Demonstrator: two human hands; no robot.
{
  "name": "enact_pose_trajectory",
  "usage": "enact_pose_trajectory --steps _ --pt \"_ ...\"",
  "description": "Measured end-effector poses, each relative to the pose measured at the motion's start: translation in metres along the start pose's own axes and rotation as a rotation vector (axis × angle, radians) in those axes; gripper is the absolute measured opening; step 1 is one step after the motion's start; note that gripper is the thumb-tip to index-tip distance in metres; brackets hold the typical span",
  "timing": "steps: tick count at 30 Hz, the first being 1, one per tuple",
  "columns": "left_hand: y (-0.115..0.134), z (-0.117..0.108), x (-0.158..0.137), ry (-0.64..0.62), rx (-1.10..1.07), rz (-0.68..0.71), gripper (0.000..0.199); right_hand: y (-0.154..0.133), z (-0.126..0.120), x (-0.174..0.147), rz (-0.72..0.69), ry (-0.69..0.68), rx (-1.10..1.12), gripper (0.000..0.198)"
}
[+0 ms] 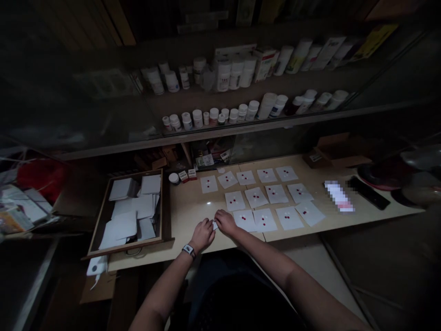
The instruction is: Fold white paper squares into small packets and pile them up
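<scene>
My left hand [202, 235], with a watch [189, 249] on its wrist, is closed on a small piece of white paper [215, 225] near the table's front edge. My right hand [225, 222] pinches the same paper from the other side; most of it is hidden by my fingers. Beyond and to the right, several white paper squares [234, 201] lie flat in rows. Small red and white pills [255, 196] rest on them. The nearest square [245, 220] lies just right of my right hand.
Left stands a wooden drawer [166, 207] with stacks of white paper [123, 189]. A white jar [174, 179] and small boxes [192, 174] are at the back. A phone [370, 193] and a cardboard box [339, 149] lie right. Shelves of bottles [197, 118] rise behind.
</scene>
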State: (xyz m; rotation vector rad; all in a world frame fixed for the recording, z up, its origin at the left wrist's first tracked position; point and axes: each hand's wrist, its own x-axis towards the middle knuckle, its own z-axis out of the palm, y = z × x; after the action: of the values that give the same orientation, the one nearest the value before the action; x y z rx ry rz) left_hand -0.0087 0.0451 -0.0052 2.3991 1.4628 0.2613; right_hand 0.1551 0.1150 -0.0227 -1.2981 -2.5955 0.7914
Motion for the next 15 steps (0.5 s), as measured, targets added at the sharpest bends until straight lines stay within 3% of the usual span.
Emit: enact_pose_trajectory --steps 8,15 --pt "-0.003 0.007 -0.009 0.011 0.045 -0.032 0.023 0.006 0.003 -0.01 -0.249 -0.043 -0.136 0.02" --pt "-0.007 0.019 -0.013 0.135 -0.044 -0.043 0.023 0.011 0.005 -0.016 -0.295 -0.033 -0.167 0.024"
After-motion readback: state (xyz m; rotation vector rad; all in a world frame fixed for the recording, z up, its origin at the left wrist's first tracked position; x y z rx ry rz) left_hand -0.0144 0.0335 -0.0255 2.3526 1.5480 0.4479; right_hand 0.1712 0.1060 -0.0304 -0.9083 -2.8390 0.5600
